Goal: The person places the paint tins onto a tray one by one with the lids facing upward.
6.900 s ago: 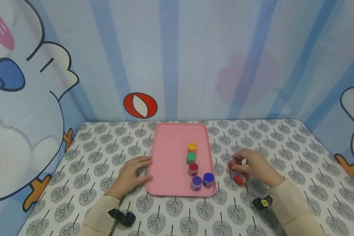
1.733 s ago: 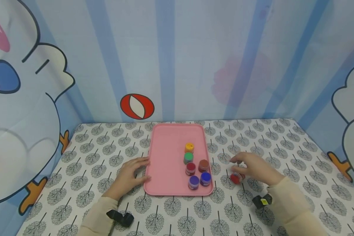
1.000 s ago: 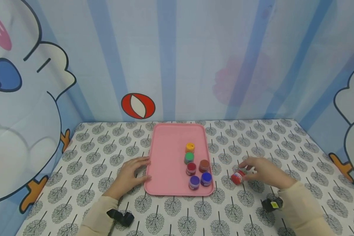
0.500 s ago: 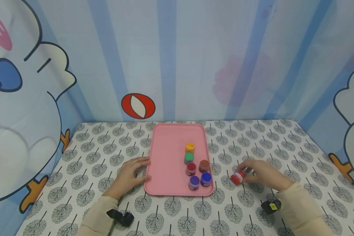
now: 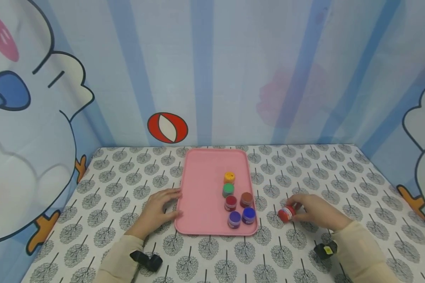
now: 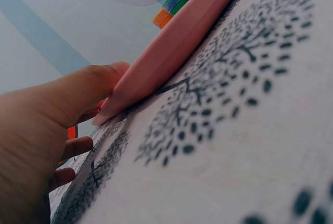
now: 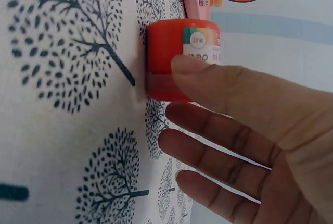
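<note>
At the table's right, a red paint jar (image 5: 287, 213) lies on its side, its label showing. My right hand (image 5: 316, 212) pinches it; in the right wrist view, the thumb (image 7: 190, 65) presses on the jar (image 7: 164, 47) and several fingers stay below, apart from it. The index finger's contact is hidden there. My left hand (image 5: 155, 212) rests with extended fingers and thumb against the left rim of the pink tray (image 5: 202, 188). Closer up, the left thumb (image 6: 101, 75) touches the tray's edge (image 6: 166, 52).
Along the tray's right half stand an orange jar (image 5: 229, 177), a green jar (image 5: 228, 190), a dark red jar (image 5: 230, 203), a brown jar (image 5: 246, 199), a purple jar (image 5: 234, 219) and a blue jar (image 5: 249, 215). A tree-patterned cloth (image 5: 127, 167) covers the table; a printed curtain (image 5: 226, 70) hangs behind.
The brown jar, held by my right hand 6.9 s ago, now stands in the tray. My right hand has moved onto the red jar, which has turned slightly. The left hand has stayed put.
</note>
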Available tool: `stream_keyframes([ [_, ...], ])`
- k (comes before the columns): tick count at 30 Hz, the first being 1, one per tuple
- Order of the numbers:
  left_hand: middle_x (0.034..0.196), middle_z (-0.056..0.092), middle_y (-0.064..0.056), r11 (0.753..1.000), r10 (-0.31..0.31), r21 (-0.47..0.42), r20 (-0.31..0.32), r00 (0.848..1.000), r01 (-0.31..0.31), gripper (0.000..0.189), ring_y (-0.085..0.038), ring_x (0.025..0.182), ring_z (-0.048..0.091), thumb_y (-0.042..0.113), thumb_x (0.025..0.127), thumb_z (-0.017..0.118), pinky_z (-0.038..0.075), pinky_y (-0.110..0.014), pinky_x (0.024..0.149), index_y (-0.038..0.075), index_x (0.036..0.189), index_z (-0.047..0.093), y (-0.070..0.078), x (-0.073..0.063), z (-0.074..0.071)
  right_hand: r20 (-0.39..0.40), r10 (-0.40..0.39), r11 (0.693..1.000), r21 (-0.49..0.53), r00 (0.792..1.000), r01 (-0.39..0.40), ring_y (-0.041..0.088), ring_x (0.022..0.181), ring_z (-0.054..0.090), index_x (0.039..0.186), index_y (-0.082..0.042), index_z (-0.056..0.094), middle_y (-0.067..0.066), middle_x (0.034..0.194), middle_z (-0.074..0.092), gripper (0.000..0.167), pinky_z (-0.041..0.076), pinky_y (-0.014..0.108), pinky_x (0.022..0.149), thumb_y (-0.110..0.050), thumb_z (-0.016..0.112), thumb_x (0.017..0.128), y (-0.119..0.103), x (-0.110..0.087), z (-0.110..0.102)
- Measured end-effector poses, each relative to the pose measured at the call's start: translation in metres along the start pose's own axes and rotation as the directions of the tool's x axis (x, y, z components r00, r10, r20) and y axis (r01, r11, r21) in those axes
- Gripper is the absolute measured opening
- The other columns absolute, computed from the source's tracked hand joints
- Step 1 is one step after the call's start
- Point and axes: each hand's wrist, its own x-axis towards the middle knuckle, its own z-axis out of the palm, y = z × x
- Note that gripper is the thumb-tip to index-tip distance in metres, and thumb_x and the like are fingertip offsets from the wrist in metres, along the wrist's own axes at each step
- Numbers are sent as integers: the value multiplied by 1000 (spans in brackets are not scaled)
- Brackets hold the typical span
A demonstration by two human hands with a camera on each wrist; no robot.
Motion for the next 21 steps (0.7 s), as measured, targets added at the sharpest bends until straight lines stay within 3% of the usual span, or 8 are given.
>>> stream_keyframes([
  [21,139,56,-6,999,-34,-1,12,999,34,54,-34,131,49,29,76,79,31,-60,111,11,124,63,3,0,-1,-12,-10,1000,-1,1000,10,9,81,65,97,-16,64,-8,89,69,23,56,25,73,-24,76,78,1,-1,1],
])
